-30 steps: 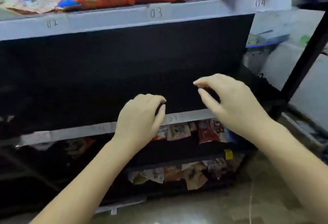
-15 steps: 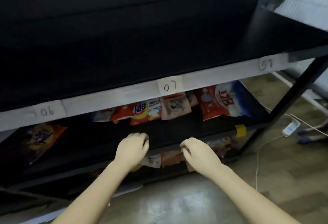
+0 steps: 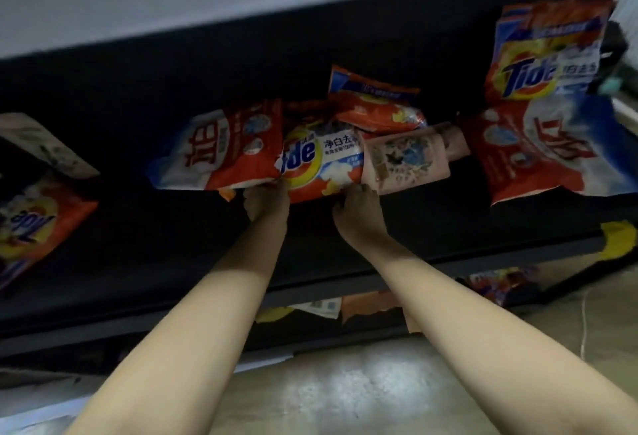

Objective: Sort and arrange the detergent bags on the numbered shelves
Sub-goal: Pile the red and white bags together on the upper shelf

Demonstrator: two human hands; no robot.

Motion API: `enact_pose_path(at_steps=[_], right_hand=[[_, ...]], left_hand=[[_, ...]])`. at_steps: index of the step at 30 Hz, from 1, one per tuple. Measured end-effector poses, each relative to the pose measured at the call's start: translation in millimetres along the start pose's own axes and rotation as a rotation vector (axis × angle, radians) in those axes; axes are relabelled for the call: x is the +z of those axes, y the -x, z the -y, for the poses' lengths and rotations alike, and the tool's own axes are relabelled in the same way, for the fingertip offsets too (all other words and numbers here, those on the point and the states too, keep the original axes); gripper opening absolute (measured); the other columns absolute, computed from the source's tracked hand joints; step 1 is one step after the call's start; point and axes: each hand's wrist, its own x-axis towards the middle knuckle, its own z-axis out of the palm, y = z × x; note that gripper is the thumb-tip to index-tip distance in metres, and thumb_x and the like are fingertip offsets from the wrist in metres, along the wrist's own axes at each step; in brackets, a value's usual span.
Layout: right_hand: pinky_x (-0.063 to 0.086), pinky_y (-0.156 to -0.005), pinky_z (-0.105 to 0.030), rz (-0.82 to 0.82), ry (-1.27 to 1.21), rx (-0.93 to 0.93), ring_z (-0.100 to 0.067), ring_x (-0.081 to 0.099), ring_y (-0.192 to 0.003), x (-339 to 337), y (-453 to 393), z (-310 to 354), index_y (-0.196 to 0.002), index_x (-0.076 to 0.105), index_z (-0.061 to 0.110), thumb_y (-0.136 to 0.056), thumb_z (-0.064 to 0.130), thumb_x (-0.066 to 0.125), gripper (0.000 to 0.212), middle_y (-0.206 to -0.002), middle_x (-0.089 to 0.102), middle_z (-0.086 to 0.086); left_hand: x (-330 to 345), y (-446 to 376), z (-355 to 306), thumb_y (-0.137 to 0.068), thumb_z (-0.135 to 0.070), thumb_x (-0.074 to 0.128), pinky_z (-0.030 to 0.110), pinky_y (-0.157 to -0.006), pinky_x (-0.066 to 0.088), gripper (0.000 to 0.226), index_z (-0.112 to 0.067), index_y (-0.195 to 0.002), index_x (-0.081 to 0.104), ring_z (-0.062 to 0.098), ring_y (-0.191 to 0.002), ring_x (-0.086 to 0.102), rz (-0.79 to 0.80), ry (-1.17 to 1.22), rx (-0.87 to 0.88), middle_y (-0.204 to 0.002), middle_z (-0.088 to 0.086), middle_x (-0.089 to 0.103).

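Several plastic detergent bags lie on the black metal shelf (image 3: 448,224), the orange-and-white Tide bag (image 3: 321,162) mid-shelf, well back from its front edge. The left hand (image 3: 266,203) pinches its near-left corner; the right hand (image 3: 359,210) pinches its near-right corner, beside a small pale pink floral pouch (image 3: 407,158).

Soap bags lying on a dark shelf

An orange Tide bag (image 3: 319,165) is lying flat in the middle, touching a red and white bag (image 3: 221,155) and a pink bag (image 3: 405,160). Another Tide bag (image 3: 545,55) is standing upright on the right.
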Motion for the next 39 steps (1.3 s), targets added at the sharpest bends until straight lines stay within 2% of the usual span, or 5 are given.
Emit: enact_pose_path(at_steps=[8,16,22,31,39], right_hand=[[0.036,-0.103,-0.032,-0.029,-0.131,0.051,-0.025,0.044,-0.122,3,7,-11,-0.124,0.052,0.006,-0.09,0.005,0.045,0.035,-0.128,0.051,-0.01],[0.049,-0.091,-0.035,0.194,-1.138,0.702,-0.022,0.06,-0.1,-52,46,-4,-0.101,0.058,0.02,-0.092,0.029,0.058,0.013,-0.105,0.063,-0.005],[0.054,-0.082,-0.038,0.153,-1.415,1.028,-0.032,0.061,-0.108,-48,106,-18,-0.121,0.053,0.009,-0.084,0.022,0.067,0.041,-0.115,0.064,-0.018],[0.06,-0.07,-0.032,0.132,-1.497,0.922,-0.021,0.072,-0.083,-87,188,-7,-0.116,0.059,-0.006,-0.071,0.009,0.066,0.049,-0.101,0.071,-0.016],[0.053,-0.082,-0.046,0.31,-1.234,0.624,-0.037,0.067,-0.094,-242,267,20,-0.111,0.06,-0.005,-0.024,0.034,0.096,0.102,-0.105,0.069,-0.024]], left_hand=[[-6,-9,28,-0.059,-0.091,0.038,0.05,-0.105,0.036,0.105,-0.021,-0.137,0.045,0.03,-0.124,0.046,0.185,-0.295,0.014,-0.138,0.007,0.049],[-36,67,28,-0.088,-0.044,0.057,0.026,-0.092,0.039,0.051,-0.023,-0.134,0.049,0.013,-0.109,0.056,0.451,0.033,0.021,-0.12,-0.006,0.058],[-99,104,75,-0.041,-0.067,0.078,0.038,-0.1,0.046,0.085,-0.017,-0.11,0.067,0.019,-0.101,0.067,0.641,-0.018,-0.244,-0.105,0.001,0.073],[-114,170,78,-0.067,-0.031,0.075,0.038,-0.074,0.059,0.055,-0.009,-0.115,0.064,0.025,-0.093,0.07,0.695,0.404,-0.659,-0.111,0.016,0.069],[-124,285,-34,-0.077,-0.021,0.061,0.035,-0.071,0.059,0.034,-0.007,-0.108,0.063,0.027,-0.088,0.071,0.616,0.371,-0.336,-0.102,0.014,0.072]])
